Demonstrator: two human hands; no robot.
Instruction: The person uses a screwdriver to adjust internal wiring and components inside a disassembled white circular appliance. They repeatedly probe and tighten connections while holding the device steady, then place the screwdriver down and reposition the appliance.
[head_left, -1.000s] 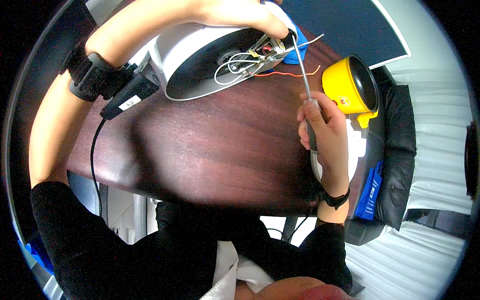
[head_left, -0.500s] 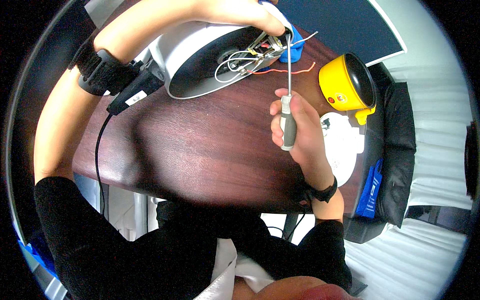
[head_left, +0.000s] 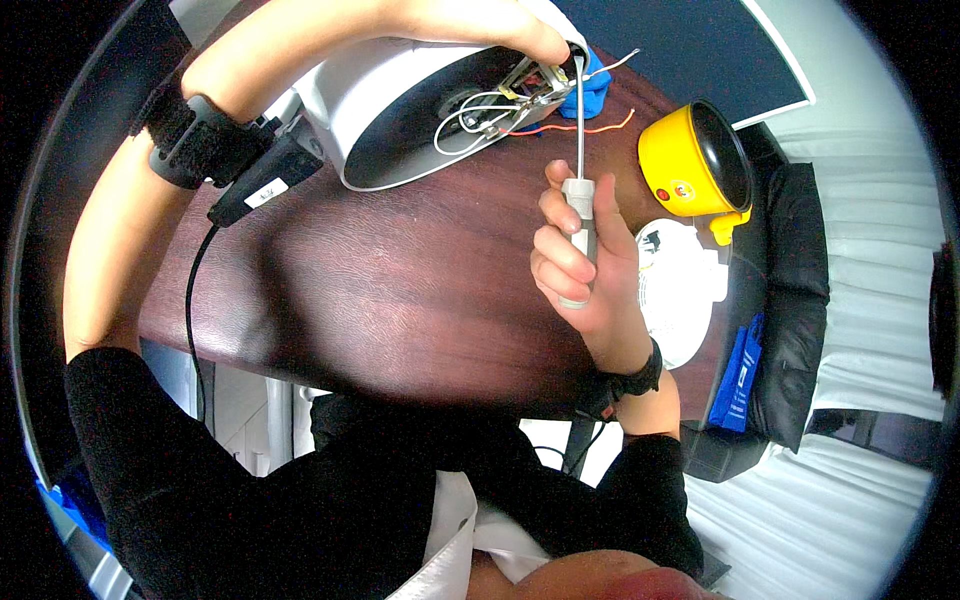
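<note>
My left hand (head_left: 530, 35) grips the upper right rim of a white oval appliance housing (head_left: 345, 105), its thumb at a small dark opening. Inside the dark interior, a metal assembly (head_left: 530, 90) carries white wires and an orange wire trails out to the right. My right hand (head_left: 595, 270) is closed round the grey handle of a screwdriver (head_left: 578, 220), whose long shaft points up to the opening beside my left thumb; whether the tip touches anything is unclear. A blue cloth or bag (head_left: 588, 95) lies beside the housing.
On the dark wooden table (head_left: 420, 280) are a yellow pot (head_left: 672, 150) and a white round part (head_left: 675, 310) at right. Beyond lie a blue bag (head_left: 740, 370), a black cushion (head_left: 790, 300) and a dark panel (head_left: 700, 50). A black corded device (head_left: 250, 195) sits by my left forearm.
My right hand and the screwdriver handle have moved left and slightly up, with the shaft now nearly vertical in view. My left hand stays on the housing, shifted very slightly.
</note>
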